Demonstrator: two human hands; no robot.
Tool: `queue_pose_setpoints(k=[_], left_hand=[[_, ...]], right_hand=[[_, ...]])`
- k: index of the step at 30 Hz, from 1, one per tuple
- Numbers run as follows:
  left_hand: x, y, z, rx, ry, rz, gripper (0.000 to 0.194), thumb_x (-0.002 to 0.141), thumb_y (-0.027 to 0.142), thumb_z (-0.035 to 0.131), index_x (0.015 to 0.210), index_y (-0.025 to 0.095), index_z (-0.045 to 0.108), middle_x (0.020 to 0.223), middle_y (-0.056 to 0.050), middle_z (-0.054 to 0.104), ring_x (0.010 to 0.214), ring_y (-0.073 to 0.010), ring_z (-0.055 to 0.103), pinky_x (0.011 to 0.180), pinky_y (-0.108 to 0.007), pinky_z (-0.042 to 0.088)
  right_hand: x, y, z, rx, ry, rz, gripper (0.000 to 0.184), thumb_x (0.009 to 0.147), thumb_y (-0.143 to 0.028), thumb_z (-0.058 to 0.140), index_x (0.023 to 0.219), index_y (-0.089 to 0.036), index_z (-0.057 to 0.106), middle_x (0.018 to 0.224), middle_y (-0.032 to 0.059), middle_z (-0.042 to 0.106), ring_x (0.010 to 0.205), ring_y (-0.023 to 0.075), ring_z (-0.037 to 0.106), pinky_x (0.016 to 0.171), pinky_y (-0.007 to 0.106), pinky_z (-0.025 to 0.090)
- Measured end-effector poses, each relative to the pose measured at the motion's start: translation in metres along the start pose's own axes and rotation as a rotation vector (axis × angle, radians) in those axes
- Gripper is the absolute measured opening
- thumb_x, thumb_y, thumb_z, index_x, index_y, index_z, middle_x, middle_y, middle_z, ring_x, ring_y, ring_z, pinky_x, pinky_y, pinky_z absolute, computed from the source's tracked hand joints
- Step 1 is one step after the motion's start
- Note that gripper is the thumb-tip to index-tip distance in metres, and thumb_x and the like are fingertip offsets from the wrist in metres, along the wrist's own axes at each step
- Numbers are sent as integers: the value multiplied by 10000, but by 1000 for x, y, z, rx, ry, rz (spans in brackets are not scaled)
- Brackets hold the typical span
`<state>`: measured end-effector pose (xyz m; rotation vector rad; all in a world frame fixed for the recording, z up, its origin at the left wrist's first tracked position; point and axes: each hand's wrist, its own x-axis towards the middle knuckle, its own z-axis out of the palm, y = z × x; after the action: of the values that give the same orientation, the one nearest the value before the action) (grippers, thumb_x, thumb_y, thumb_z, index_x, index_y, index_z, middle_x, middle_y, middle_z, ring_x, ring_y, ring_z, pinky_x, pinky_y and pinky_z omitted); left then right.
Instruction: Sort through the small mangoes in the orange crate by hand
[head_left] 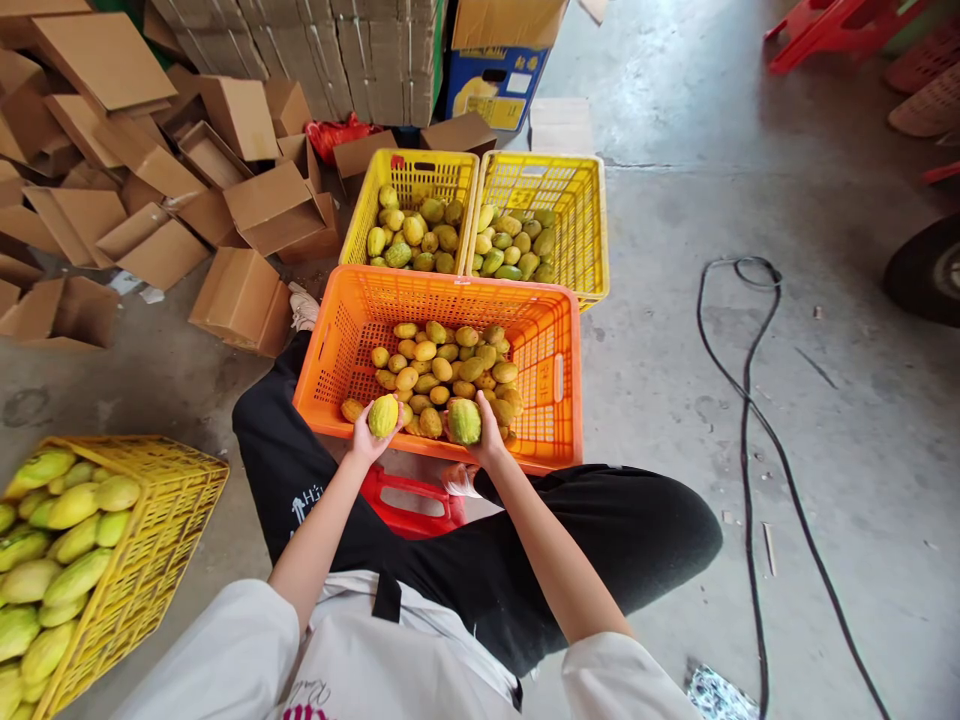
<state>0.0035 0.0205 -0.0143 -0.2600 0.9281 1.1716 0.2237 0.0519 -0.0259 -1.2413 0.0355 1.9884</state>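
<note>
My left hand (365, 440) grips a yellow-green mango (383, 415) at the near rim of an orange crate (559, 330). My right hand (487, 437) grips a greener mango (464, 421) just beside it, over the same rim. The orange crate holds several yellow-green mangoes (442, 368) on its floor. Behind it stand two yellow crates side by side, the left one (367, 205) and the right one (592, 225), each with several mangoes inside. I sit with black-trousered legs either side of a red stool (411, 500).
A yellow crate (157, 520) heaped with larger mangoes tilts at my near left. Loose cardboard boxes (247, 300) pile up at the far left, stacked flat cartons behind. A black cable (750, 400) runs over the concrete floor on the right. Red plastic furniture (832, 25) stands far right.
</note>
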Motion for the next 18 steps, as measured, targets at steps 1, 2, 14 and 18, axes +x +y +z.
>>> queue_pose_setpoints(k=[1, 2, 14, 18], left_hand=[[0, 0, 0, 2, -3, -5, 443, 931, 308, 477, 1328, 156, 601, 1086, -157, 726, 1014, -271, 713, 816, -394, 592], [0, -1, 1, 2, -8, -11, 446, 931, 301, 482, 1340, 163, 595, 1111, -156, 725, 1038, -272, 711, 830, -400, 591], [1, -2, 0, 17, -16, -11, 376, 936, 302, 534, 1266, 157, 641, 1086, -134, 738, 1047, -267, 715, 907, -429, 579], [0, 0, -3, -20, -55, 30, 321, 936, 424, 594, 1127, 175, 661, 903, -86, 710, 788, -196, 704, 716, -329, 603]], right_hand=[[0, 0, 1, -10, 6, -18, 349, 829, -575, 692, 830, -234, 620, 684, 36, 711, 718, 245, 729, 586, 352, 618], [-1, 1, 1, -28, 8, -36, 318, 820, -535, 719, 823, -234, 616, 689, 27, 711, 707, 232, 726, 587, 337, 616], [-5, 4, -1, -119, -43, 34, 186, 847, -386, 607, 875, -215, 674, 757, 53, 746, 751, 243, 753, 589, 325, 603], [-3, 2, -2, -86, -43, 62, 215, 869, -408, 566, 836, -216, 658, 750, 67, 743, 769, 259, 756, 606, 347, 615]])
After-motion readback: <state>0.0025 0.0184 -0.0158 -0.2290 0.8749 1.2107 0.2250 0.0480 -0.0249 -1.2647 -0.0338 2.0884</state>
